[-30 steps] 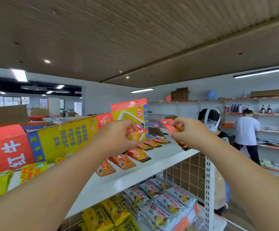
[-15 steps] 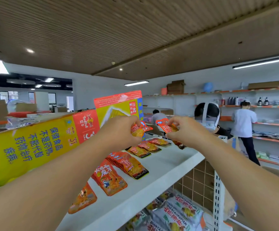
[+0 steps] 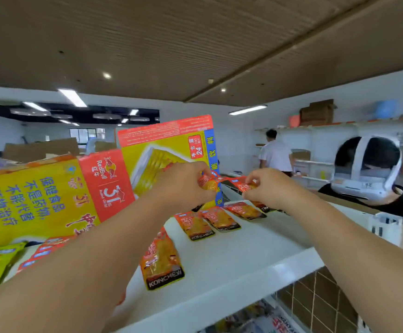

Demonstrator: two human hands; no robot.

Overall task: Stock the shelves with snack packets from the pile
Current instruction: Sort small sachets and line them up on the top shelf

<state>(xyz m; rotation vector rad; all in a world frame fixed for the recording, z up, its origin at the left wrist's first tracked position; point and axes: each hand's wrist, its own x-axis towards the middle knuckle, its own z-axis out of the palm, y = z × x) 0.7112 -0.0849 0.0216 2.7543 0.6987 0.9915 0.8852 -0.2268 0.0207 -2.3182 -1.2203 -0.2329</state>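
Yellow carton behind left hand and right hand, both tight on orange packets.

Orange KONCHEW snack packets flat in a row on the white shelf, two raised packets beyond.

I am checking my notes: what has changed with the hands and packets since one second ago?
The left hand and right hand moved closer together, so their orange packets now almost touch. Both keep pinching them. The row of packets on the shelf stayed put.
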